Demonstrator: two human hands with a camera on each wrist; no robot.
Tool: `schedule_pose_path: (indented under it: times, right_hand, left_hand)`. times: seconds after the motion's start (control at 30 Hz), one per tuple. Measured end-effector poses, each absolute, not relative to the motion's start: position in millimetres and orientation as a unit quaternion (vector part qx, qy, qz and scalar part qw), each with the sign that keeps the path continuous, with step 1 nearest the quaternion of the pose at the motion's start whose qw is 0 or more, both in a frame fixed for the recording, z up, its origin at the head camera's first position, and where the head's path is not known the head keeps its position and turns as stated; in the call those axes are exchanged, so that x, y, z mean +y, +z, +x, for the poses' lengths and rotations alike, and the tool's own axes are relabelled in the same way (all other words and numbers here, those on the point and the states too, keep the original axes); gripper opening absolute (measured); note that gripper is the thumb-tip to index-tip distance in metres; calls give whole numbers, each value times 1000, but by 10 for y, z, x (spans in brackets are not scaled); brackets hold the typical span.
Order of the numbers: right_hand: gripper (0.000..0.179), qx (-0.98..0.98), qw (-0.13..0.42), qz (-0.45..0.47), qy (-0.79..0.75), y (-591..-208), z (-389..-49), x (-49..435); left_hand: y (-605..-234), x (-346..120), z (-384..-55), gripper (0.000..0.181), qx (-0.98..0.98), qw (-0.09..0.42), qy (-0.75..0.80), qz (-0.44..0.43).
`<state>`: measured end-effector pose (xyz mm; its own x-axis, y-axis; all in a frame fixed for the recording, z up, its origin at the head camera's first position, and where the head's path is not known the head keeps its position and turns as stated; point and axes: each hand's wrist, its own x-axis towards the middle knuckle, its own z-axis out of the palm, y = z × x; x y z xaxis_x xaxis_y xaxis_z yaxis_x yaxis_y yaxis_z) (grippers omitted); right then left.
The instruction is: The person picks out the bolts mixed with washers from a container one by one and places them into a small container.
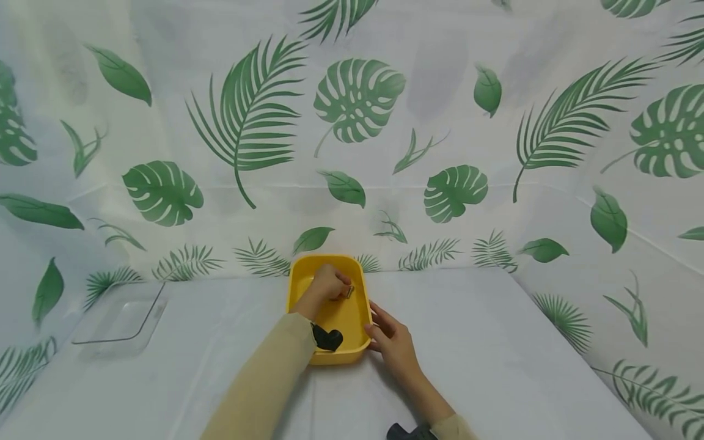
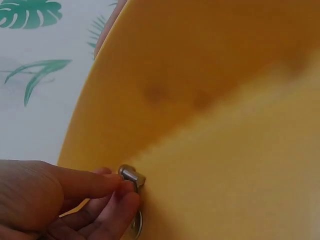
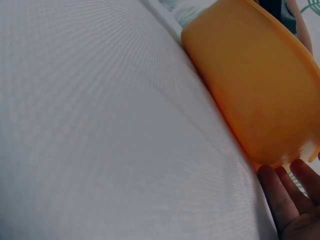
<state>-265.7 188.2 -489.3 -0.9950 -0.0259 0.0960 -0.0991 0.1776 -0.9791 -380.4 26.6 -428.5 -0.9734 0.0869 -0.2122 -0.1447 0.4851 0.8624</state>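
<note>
A deep yellow plastic bin (image 1: 335, 357) stands on the white-covered table. My left hand (image 1: 329, 283) reaches down into it, and its thumb and fingers pinch a small silver metal piece (image 2: 132, 175) with a thin ring (image 2: 137, 223) hanging below. The piece is held close to the bin's inner wall; part of it is hidden behind the fingertips. At the bin's right side, my right hand (image 1: 395, 345) holds the edge, thumb at the rim and fingers against the outside wall. The right wrist view has the fingertips (image 3: 269, 175) low on that wall.
At the table's left stands a clear, see-through container (image 1: 123, 321). A black wrist strap (image 1: 328, 338) on the left arm overlaps the bin's near end. Behind the table hangs a white cloth (image 1: 385, 201) printed with green leaves.
</note>
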Motion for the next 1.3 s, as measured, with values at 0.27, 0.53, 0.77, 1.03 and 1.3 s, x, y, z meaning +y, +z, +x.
schedule_pose_path:
  times: [0.27,0.53,0.77,1.03,1.3]
  right_hand:
    - [50,-764,31,45,642,-4911,-2656,1887]
    - [49,-766,33,48,640,-4895,-2662,1894]
    - [49,-761,36,51,646,-4913,-2669,1899]
    - [50,-764,32,50,642,-4910,-2680,1884]
    - [50,-765,33,50,641,-4914,-2685,1888]
  left_hand:
    - [-4360,295,-3856,17,853,106,510,-19]
    - [-4393,304,-3888,19,844,119,522,-24]
    - [-4429,340,-3903,20,850,113,514,8]
    - [-4425,314,-3920,14,854,112,508,28]
    - [-4363,287,-3884,14,841,125,526,33]
